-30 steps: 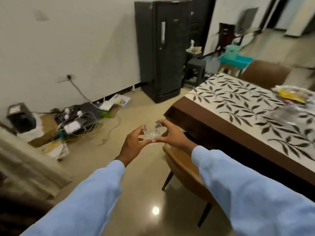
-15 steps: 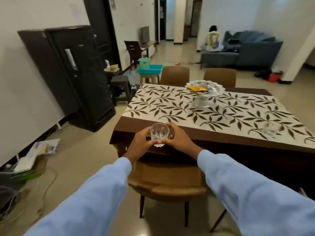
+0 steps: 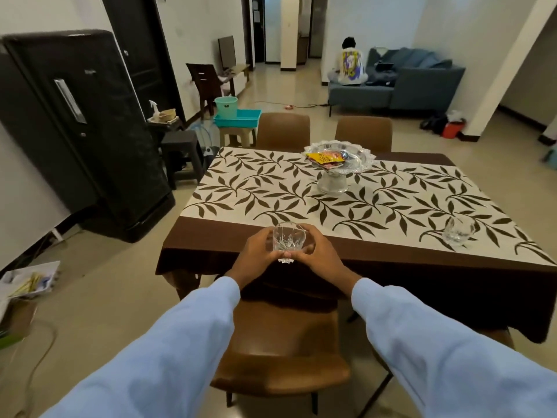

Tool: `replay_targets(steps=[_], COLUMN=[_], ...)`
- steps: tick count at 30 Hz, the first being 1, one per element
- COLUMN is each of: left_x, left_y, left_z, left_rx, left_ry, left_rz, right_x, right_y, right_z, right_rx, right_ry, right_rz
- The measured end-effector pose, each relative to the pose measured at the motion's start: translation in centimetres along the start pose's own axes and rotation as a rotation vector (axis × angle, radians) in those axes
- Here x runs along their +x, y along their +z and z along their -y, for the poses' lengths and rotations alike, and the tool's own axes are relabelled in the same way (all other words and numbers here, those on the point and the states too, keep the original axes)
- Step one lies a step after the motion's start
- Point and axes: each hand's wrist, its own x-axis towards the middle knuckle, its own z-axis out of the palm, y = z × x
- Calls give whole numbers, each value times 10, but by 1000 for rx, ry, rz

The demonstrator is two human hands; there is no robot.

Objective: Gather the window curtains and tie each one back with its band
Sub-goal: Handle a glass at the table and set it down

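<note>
This is a lived-in home, an open dining and sitting room. A dining table under a cream cloth printed with brown leaves [image 3: 271,191] fills 12 to 2 o'clock. One brown padded chair [image 3: 280,357] is tucked in at 6 o'clock, and two matching brown chairs [image 3: 283,129] stand at the far edge. A clear glass pedestal bowl [image 3: 358,159] holding snack packets stands on the table. A tall black single-door fridge [image 3: 90,140] stands against the wall at 10 o'clock. A teal plastic tub [image 3: 238,119] rests on a stool at 11, and a blue-grey corner sofa [image 3: 422,82] sits far off at 1.
</note>
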Motion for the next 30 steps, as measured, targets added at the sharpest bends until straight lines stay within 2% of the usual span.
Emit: replay_targets(steps=[11, 23, 30], left_x=[52, 134, 164], left_y=[-9, -32, -39], left_z=[46, 128, 153], left_rx=[-49, -44, -12], left_ry=[-110, -132, -136], left_rz=[-23, 211, 230], right_x=[64, 138, 170], right_y=[28, 78, 95], right_z=[-31, -68, -78], right_rx=[35, 145, 166], right_ry=[128, 295, 336], right_rz=[-40, -170, -226])
